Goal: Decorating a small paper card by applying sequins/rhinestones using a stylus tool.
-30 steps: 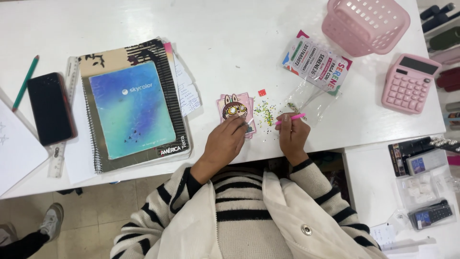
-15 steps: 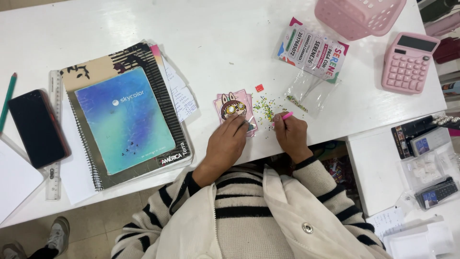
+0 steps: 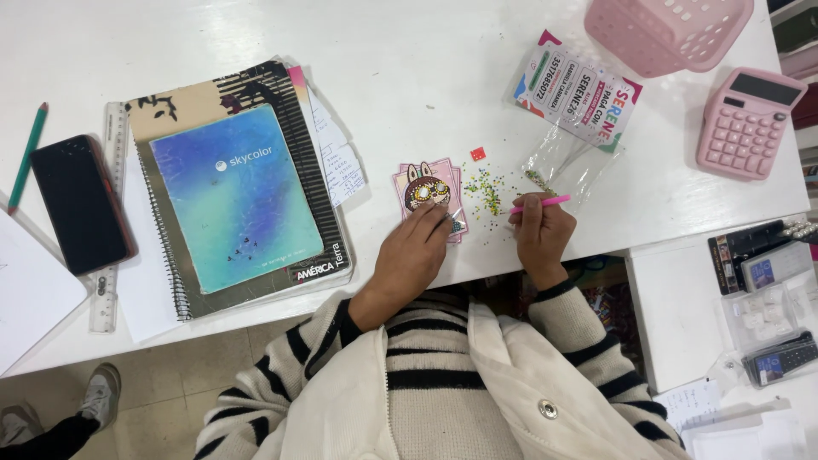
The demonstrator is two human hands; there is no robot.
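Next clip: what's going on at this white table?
A person in a striped sweater sits at the white table. Their left hand pins down a small pink card with a cartoon figure, while the right hand holds a pink stylus beside loose tiny beads. A notebook and phone lie aside.

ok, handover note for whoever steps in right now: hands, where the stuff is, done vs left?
Left hand: fingers pressing down the small pink card with the cartoon figure.
Right hand: gripping the pink stylus, tip pointing at the loose beads.
Beads lie scattered on the white table right of the card; a clear bag lies beyond.
Done: the figure's face looks partly beaded.
Left: cannot tell how much.
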